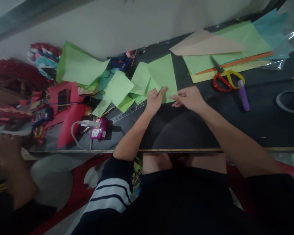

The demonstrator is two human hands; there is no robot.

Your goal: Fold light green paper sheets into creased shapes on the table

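A light green paper sheet (163, 71) lies over the dark table in front of me. My left hand (155, 100) pinches its lower left part between thumb and fingers. At the sheet's lower right corner is my right hand (189, 98), its thumb and fingertips closed on the edge. Smaller green paper pieces (119, 85) lie to the left, partly over a clear ruler (127, 112). To the right, scissors (225, 76) with red and yellow handles rest on stacked coloured paper, beside a purple tube (244, 96).
A purple power adapter (98, 128) with a white plug and cable sits near the table's front edge. Red paper (72, 120) and clutter lie left of it. Another person's hand (7, 147) is at far left. A tape roll (279, 101) lies at far right.
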